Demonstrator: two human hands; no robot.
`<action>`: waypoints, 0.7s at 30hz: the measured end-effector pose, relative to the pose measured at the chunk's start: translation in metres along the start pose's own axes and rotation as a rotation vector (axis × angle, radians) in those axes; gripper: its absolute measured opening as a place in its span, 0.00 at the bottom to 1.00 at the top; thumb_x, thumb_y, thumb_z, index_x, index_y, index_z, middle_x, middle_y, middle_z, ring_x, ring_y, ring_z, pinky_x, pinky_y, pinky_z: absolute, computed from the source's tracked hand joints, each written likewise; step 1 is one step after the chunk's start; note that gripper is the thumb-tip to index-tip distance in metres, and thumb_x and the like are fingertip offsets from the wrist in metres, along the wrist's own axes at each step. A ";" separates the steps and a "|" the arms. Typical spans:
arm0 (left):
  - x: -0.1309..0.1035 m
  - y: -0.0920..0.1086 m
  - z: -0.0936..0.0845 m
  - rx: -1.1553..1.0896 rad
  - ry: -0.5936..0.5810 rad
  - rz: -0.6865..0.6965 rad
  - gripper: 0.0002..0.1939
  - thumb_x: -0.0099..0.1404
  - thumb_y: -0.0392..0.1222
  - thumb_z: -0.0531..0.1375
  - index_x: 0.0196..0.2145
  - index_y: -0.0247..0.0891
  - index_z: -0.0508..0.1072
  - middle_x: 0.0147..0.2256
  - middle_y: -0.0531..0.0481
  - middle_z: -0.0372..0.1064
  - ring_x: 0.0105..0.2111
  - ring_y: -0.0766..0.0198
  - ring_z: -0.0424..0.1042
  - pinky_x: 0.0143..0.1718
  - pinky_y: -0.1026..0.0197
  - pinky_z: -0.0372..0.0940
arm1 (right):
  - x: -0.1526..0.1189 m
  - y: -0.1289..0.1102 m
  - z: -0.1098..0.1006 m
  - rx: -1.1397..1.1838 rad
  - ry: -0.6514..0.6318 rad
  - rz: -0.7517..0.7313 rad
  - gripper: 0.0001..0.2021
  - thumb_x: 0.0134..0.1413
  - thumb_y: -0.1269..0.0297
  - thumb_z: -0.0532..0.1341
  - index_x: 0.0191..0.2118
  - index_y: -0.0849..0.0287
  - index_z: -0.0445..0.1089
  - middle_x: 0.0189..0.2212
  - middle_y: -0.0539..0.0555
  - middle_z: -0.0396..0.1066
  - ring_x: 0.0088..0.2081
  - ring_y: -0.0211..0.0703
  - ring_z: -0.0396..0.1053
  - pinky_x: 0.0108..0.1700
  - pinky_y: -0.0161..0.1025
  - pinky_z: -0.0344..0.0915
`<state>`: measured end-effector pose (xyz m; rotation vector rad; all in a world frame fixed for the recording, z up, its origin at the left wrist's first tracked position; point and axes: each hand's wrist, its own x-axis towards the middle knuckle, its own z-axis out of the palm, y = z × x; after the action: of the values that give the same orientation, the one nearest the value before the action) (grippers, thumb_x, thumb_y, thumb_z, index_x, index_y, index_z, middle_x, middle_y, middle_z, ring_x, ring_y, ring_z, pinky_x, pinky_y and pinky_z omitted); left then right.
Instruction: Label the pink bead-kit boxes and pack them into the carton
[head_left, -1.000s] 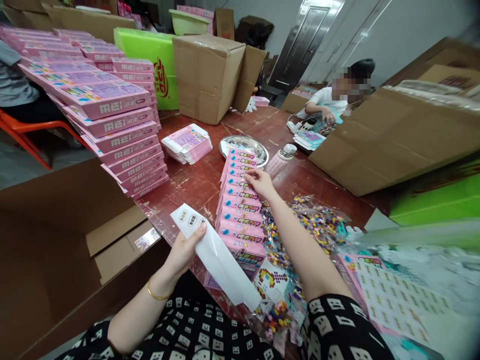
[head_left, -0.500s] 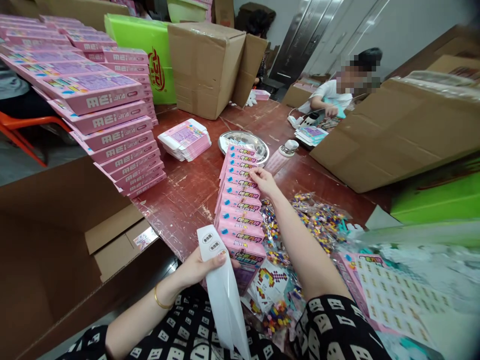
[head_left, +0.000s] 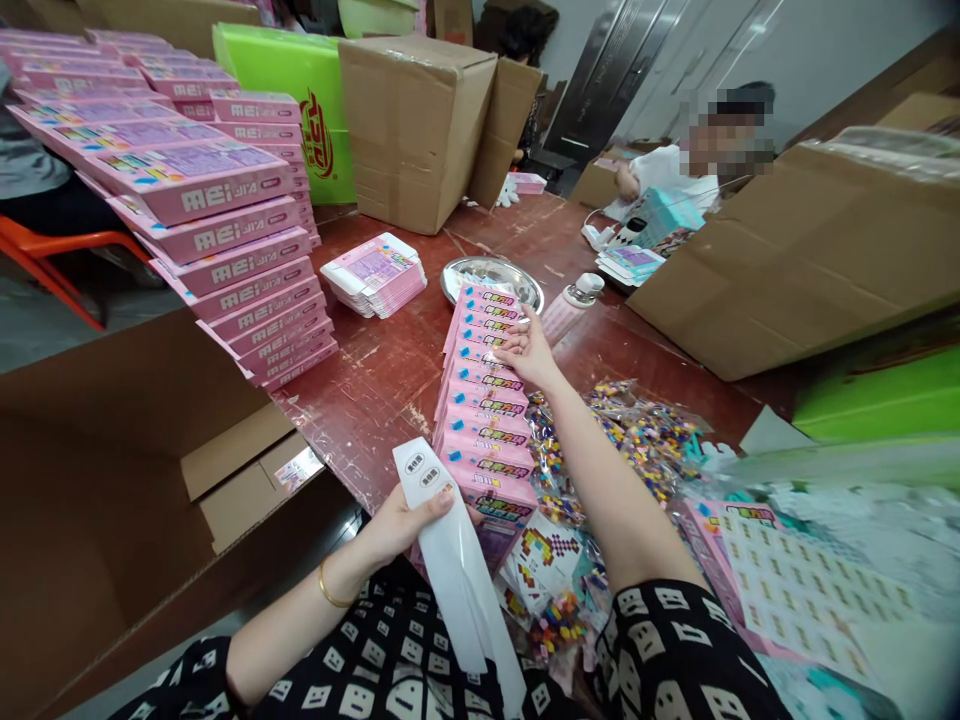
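A white strip of oval stickers [head_left: 457, 575] hangs down from my left hand [head_left: 409, 520], pinched under the thumb. Two stickers with black print show near its top end. Just beyond stands a row of pink boxes [head_left: 491, 405], overlapping like steps and running away from me. My right hand [head_left: 531, 352] lies over the far part of this row, its fingers apart and the tips touching the box fronts. Whether a sticker is under those fingertips I cannot make out. The nearest box is partly covered by the left hand and the strip.
Tall stacks of pink boxes [head_left: 225, 185] rise at the left above an open carton [head_left: 90, 440]. Flattened boxes [head_left: 375, 275], a metal tray [head_left: 532, 285] and a pink bottle [head_left: 566, 310] sit further back. Bagged coloured bricks [head_left: 645, 430] lie at the right. A co-worker [head_left: 697, 180] sits across.
My right hand's fingers have spread and shifted slightly on the far boxes. My left hand still holds the sticker strip. The co-worker across now has a teal box in front.
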<state>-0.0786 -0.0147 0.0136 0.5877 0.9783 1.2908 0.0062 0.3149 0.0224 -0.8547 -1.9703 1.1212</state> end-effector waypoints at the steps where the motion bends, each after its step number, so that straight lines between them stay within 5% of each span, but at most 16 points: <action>1: -0.002 0.002 0.001 0.002 0.016 0.006 0.26 0.57 0.60 0.66 0.34 0.28 0.78 0.33 0.35 0.79 0.29 0.56 0.76 0.31 0.61 0.70 | -0.010 -0.013 -0.001 -0.006 0.063 -0.029 0.35 0.41 0.63 0.67 0.58 0.50 0.59 0.41 0.53 0.63 0.31 0.39 0.64 0.32 0.39 0.67; 3: -0.007 0.005 0.005 0.008 0.088 0.040 0.26 0.56 0.61 0.66 0.33 0.29 0.78 0.32 0.37 0.78 0.28 0.57 0.75 0.31 0.60 0.69 | -0.045 -0.048 -0.001 -0.038 0.187 -0.104 0.24 0.51 0.62 0.63 0.54 0.51 0.63 0.41 0.55 0.66 0.33 0.41 0.65 0.34 0.40 0.67; 5: -0.011 0.008 0.011 0.014 0.216 0.120 0.26 0.54 0.61 0.67 0.32 0.31 0.77 0.32 0.40 0.77 0.29 0.58 0.74 0.32 0.61 0.69 | -0.094 -0.087 0.000 -0.059 0.156 -0.144 0.10 0.57 0.58 0.61 0.43 0.53 0.70 0.36 0.54 0.70 0.34 0.43 0.67 0.36 0.41 0.67; 9: -0.016 0.008 0.025 0.052 0.422 0.291 0.25 0.51 0.61 0.69 0.30 0.33 0.76 0.30 0.46 0.75 0.29 0.61 0.72 0.33 0.62 0.68 | -0.192 -0.138 0.007 -0.037 -0.419 -0.036 0.09 0.54 0.54 0.65 0.33 0.53 0.74 0.31 0.52 0.74 0.32 0.43 0.71 0.34 0.40 0.68; 11: -0.017 0.009 0.028 0.079 0.408 0.312 0.23 0.52 0.60 0.68 0.31 0.33 0.77 0.31 0.46 0.76 0.31 0.60 0.72 0.34 0.61 0.68 | -0.220 -0.142 0.007 -0.069 -0.452 0.008 0.09 0.56 0.56 0.63 0.31 0.54 0.72 0.27 0.51 0.73 0.29 0.41 0.69 0.31 0.39 0.66; 15: -0.022 0.024 0.028 0.222 0.387 0.357 0.18 0.55 0.53 0.69 0.33 0.34 0.77 0.29 0.49 0.74 0.28 0.65 0.69 0.31 0.65 0.64 | -0.239 -0.131 -0.004 -0.215 -0.372 0.005 0.13 0.59 0.60 0.58 0.24 0.56 0.69 0.22 0.50 0.69 0.26 0.40 0.65 0.28 0.38 0.62; 18: -0.027 0.036 0.030 0.403 0.349 0.379 0.15 0.55 0.51 0.69 0.27 0.35 0.75 0.23 0.53 0.68 0.23 0.69 0.62 0.25 0.66 0.58 | -0.241 -0.133 -0.010 -0.158 -0.318 0.034 0.05 0.54 0.60 0.63 0.34 0.54 0.74 0.28 0.51 0.74 0.30 0.42 0.71 0.31 0.39 0.66; 21: -0.031 0.036 0.038 0.485 0.313 0.425 0.16 0.57 0.51 0.67 0.24 0.35 0.73 0.21 0.55 0.65 0.22 0.69 0.59 0.25 0.66 0.56 | -0.243 -0.142 -0.005 -0.018 -0.230 0.070 0.10 0.50 0.59 0.66 0.39 0.55 0.75 0.31 0.51 0.76 0.32 0.43 0.73 0.34 0.40 0.69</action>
<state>-0.0647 -0.0307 0.0707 1.0277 1.5033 1.5570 0.1121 0.0631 0.0907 -0.8414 -2.1541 1.2928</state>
